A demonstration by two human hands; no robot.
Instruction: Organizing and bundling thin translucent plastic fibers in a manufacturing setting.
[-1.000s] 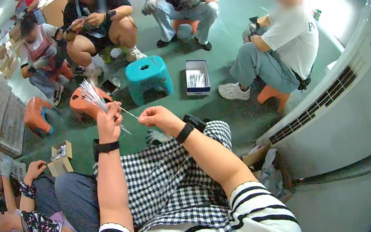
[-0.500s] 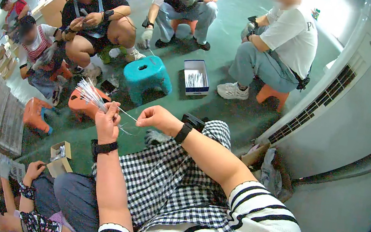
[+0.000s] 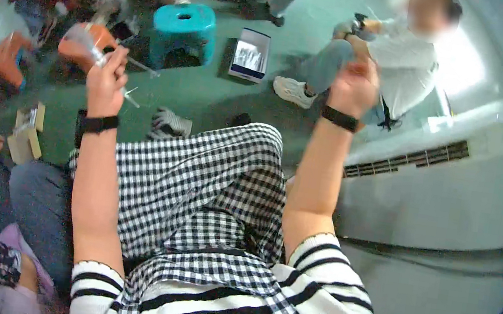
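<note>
My left hand [image 3: 108,80] is raised in front of the orange stool, closed around a bundle of thin white strips [image 3: 98,57]. Loose ends stick out to the right of its fingers, and the far part of the bundle is blurred. Out to the right, my right hand [image 3: 355,89] is up in front of a seated person in a white top. Motion smears its fingers, so whether anything is between them is unclear. A grey-striped glove [image 3: 170,125] lies beyond the checked apron [image 3: 192,168] over my lap.
An open box [image 3: 236,52] with white strips stands on the green floor near a teal stool [image 3: 184,19]. Orange stools [image 3: 73,47] are at the left. Another small open box [image 3: 24,147] sits beside a neighbour. Several people sit around; a grey vented cabinet [image 3: 425,201] borders the right.
My hands have drawn apart: the right swung up and right, away from the strip it was pinching at the bundle. The left shifted left, still holding the bundle. The view has also turned.
</note>
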